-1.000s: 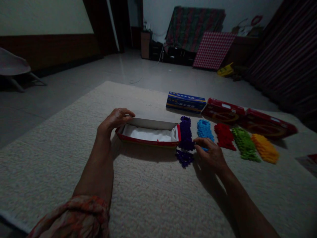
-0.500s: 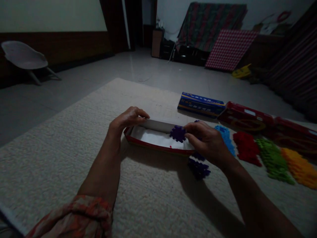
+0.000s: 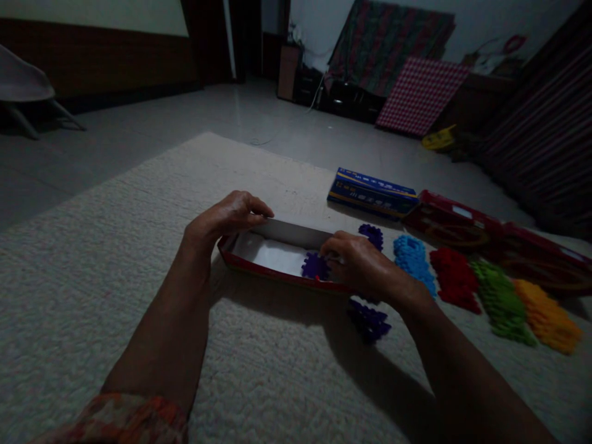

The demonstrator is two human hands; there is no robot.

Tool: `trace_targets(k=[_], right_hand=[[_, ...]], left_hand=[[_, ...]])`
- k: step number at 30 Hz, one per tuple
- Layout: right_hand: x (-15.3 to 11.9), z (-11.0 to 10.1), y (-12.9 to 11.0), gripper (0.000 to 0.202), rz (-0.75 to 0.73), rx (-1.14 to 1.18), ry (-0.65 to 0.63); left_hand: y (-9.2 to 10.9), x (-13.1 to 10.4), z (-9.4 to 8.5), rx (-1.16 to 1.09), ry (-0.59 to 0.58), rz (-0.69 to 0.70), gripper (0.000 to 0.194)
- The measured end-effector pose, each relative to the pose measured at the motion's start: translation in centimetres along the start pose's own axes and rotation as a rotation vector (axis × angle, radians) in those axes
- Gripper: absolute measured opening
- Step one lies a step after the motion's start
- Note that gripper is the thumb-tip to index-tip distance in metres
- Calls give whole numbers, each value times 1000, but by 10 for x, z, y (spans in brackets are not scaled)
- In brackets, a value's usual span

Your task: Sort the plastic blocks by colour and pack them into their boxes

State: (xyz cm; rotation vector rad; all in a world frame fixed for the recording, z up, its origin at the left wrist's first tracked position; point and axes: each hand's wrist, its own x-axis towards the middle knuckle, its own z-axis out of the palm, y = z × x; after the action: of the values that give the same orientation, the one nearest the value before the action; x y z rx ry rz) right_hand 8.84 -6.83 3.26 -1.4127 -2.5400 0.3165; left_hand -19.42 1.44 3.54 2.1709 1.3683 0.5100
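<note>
A long red box (image 3: pixel 272 277), open at the top and pale inside, lies on the light textured mat. My left hand (image 3: pixel 229 216) grips the box's far rim near its left end, fingers closed on it. Inside the right half of the box, my right hand (image 3: pixel 356 256) pinches a dark purple gear-shaped piece (image 3: pixel 315 266) by its right edge. A tiny red bit shows beside that piece. More purple pieces (image 3: pixel 370 320) lie on the mat to the right of the box, partly behind my right hand.
Piles of blue (image 3: pixel 413 259), red (image 3: pixel 454 279), green (image 3: pixel 502 302) and orange pieces (image 3: pixel 546 314) lie to the right. Behind them stand a blue box (image 3: pixel 372 194) and two dark red boxes (image 3: pixel 456 225). A pale chair (image 3: pixel 23 77) is at the far left.
My right hand has moved left and lower, taking the purple piece down into the box. The whole view has shifted slightly. My left hand still holds the rim.
</note>
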Motion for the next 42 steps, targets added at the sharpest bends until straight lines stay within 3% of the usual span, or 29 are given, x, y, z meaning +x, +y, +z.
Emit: trace_targets(k=[6,15,22,29,35,42], right_hand=[[9,-4,-7,22,-75,-63,-183],[20,2,-15,28,-102,-232,-218],[24,-1,-26,30,-62,-293,-387],[25,-4,-16,32,-63,-181,-340],[45,-14,-41,29,-132,-19,-348],[84,14,-65,20,-348,10,-284]], left_hand=[[4,0,-1,0,1,-44,24],[3,0,-2,-11,-12,-57,28],[4,-2,-3,-1,-47,-34,31],[0,-6,-6,-113,-35,-44,28],[-8,-3,-5,-209,-34,-39,26],[-16,-2,-4,-282,-54,-10,25]])
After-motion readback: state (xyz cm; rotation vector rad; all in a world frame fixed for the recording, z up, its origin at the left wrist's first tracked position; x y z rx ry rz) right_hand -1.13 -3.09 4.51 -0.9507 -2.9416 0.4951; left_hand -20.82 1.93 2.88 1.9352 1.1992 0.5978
